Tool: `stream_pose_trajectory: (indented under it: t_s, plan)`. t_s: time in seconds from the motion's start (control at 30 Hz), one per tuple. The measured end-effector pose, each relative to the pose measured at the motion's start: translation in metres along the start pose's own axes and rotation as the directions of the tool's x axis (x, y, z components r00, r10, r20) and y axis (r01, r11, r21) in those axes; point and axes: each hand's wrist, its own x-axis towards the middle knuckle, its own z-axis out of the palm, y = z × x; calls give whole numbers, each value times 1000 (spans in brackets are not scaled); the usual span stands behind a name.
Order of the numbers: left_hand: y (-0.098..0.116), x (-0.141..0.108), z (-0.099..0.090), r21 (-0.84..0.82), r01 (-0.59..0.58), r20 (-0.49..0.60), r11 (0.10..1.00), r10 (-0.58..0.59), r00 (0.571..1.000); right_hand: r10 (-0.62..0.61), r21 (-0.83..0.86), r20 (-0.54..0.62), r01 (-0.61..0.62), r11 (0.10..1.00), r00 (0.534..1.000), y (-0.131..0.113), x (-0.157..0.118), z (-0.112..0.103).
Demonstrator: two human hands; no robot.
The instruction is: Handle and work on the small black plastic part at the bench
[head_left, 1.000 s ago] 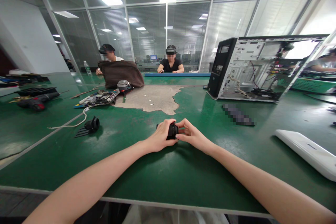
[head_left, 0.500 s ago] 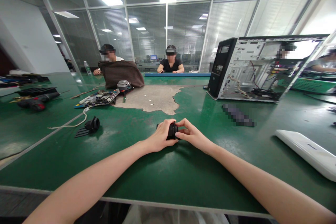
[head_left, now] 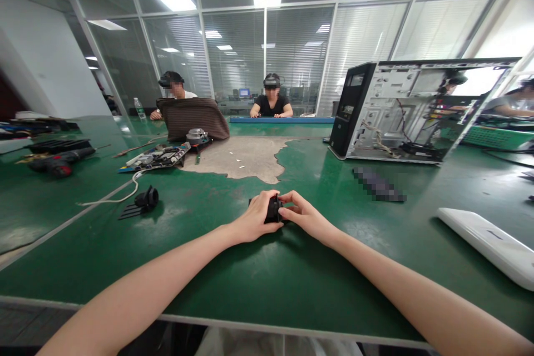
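Observation:
A small black part (head_left: 273, 209) is between my two hands, low over the green table (head_left: 200, 283). My left hand (head_left: 256, 217) wraps round its left side, with the thumb along the near edge. From the right, the bent fingers and thumb of my right hand (head_left: 301, 210) grip the part's right end. Much of the part is hidden behind my left hand. Another black part (head_left: 146, 198) with several flat prongs lies on the table to the left of my hands.
An open computer case (head_left: 354, 111) stands at the right, behind a dark blurred object (head_left: 378, 183) and a white device (head_left: 488, 242). Circuit boards (head_left: 156, 157), a cable, a drill (head_left: 60, 161) and a brown cloth (head_left: 194, 117) are at the left. Two people sit across the table.

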Motion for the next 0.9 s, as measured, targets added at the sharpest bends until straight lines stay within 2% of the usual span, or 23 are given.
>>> stream_pose_trajectory:
  t_s: [0.17, 0.43, 0.53, 0.7, 0.9]
  plan:
    - [1, 0, 0, 0, -2, -3, 1000, 2, 1000, -67, 36, 39, 66, 997, 997, -2, -3, 0]
    - [0, -1, 1, -13, -1, -15, 1000, 1, 1000, -15, -13, -22, 14, 1000, 1000, 1, 0, 1]
    - [1, -1, 0, -11, 2, -8, 1000, -2, 1000, -4, -10, 9, 4, 1000, 1000, 1, 0, 0]
    - [2, -1, -2, -20, 13, 0, 1000, -13, 1000, -74, 30, 61, 72, 997, 995, -2, -4, -2]
    - [2, 0, -1, -32, 24, -7, 999, -25, 1000, -37, -2, -3, 37, 999, 999, -1, -1, 0]
